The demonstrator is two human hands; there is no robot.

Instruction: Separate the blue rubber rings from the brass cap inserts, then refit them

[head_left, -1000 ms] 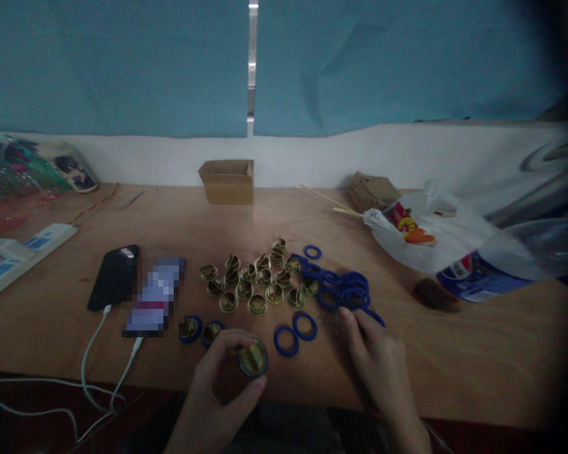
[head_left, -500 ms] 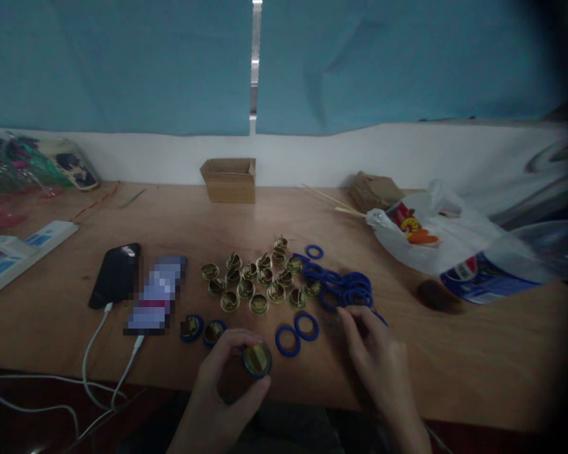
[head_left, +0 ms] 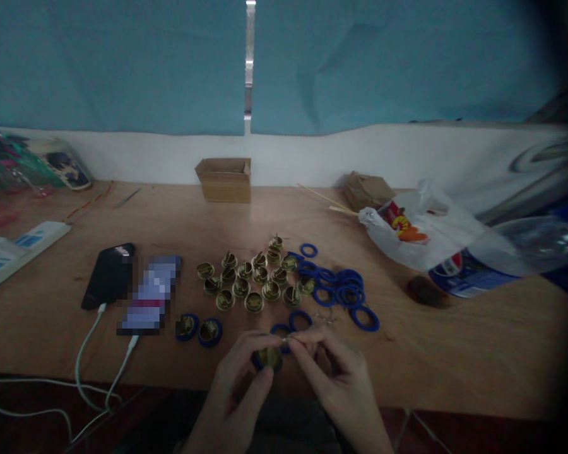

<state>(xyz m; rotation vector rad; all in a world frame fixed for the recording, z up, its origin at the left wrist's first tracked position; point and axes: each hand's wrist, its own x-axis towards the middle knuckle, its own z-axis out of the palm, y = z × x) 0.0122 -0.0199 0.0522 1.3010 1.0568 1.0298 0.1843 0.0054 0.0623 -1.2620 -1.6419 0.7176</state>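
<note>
My left hand (head_left: 239, 384) pinches a small brass cap ringed in blue (head_left: 267, 359) just above the wooden table's (head_left: 454, 353) near edge. My right hand (head_left: 334, 372) meets it from the right, fingertips pinched on something tiny at the cap's top that I cannot make out. Beyond the hands lies a cluster of several bare brass caps (head_left: 250, 284). A heap of blue rubber rings (head_left: 338, 287) lies to its right. Two brass caps fitted with blue rings (head_left: 199, 329) sit left of my hands.
Two phones (head_left: 132, 287) with white cables (head_left: 88, 372) lie at the left. A small cardboard box (head_left: 223, 180) stands at the back. A plastic bag (head_left: 421, 233) and a bottle (head_left: 497, 252) lie at the right. A white power strip (head_left: 19, 249) is at the far left.
My right hand left the blue ring heap and came left to join the left hand at the held cap. The left hand shifted slightly right with the cap.
</note>
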